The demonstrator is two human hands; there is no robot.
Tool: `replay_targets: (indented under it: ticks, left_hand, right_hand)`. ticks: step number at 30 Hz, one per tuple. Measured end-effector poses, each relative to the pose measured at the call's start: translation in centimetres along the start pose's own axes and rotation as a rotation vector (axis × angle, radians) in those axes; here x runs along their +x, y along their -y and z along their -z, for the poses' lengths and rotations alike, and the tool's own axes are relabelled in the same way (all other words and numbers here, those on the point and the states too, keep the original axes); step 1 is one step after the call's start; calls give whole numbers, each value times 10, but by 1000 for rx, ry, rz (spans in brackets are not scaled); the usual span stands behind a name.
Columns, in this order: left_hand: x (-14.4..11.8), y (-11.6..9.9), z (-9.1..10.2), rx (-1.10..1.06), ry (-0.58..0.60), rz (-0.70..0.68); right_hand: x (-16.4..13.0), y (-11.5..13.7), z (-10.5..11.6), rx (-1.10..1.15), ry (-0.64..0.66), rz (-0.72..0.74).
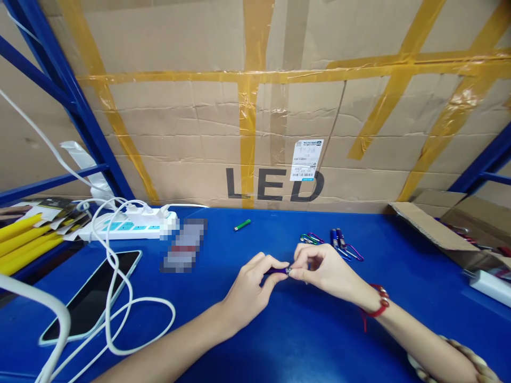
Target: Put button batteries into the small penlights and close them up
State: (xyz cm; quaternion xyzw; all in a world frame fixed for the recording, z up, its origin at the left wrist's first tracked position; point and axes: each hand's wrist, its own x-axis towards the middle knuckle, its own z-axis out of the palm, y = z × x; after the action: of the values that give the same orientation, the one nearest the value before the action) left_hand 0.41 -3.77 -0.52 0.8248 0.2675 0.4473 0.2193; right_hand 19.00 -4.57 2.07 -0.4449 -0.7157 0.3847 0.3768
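My left hand (253, 287) pinches a small purple tube (277, 271), which looks like a mini keychain flashlight. The fingertips of my right hand (319, 271) close on the tube's silver end, partly hiding it. Both hands meet above the middle of the blue table (319, 340). Just behind my right hand lie coloured carabiner clips (313, 238) and two more small dark tubes (337, 238) with clips beside them. Farther back, a green tube (242, 225) of similar size rests alone on the table.
At the left are a phone (93, 298), looping white cables (109, 255) and a white power strip (131, 224). A blurred-out flat item (184, 247) lies beside the strip. An open carton (435, 223) stands at right. A big taped cardboard box (191, 127) walls off the back.
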Motion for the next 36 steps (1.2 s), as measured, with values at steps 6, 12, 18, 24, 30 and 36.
replay_targets:
  ticks: [6, 12, 18, 24, 30, 36]
  left_hand:
    - [2, -1, 1, 32, 95, 71]
    - [-1, -1, -1, 45, 129, 105]
    - [-2, 1, -3, -2, 162, 161]
    - [1, 3, -4, -60, 139, 201]
    - [1, 1, -3, -66, 175, 221]
    - [1, 0, -1, -89, 230, 197]
  right_hand:
    - [1, -1, 0, 41, -6, -72]
    - [0, 1, 0, -18, -35, -39]
    - [1, 2, 1, -42, -36, 2]
    - [3, 1, 3, -72, -43, 89]
    - [3, -4, 4, -246, -135, 406]
    - [-1, -6, 10, -439, -150, 672]
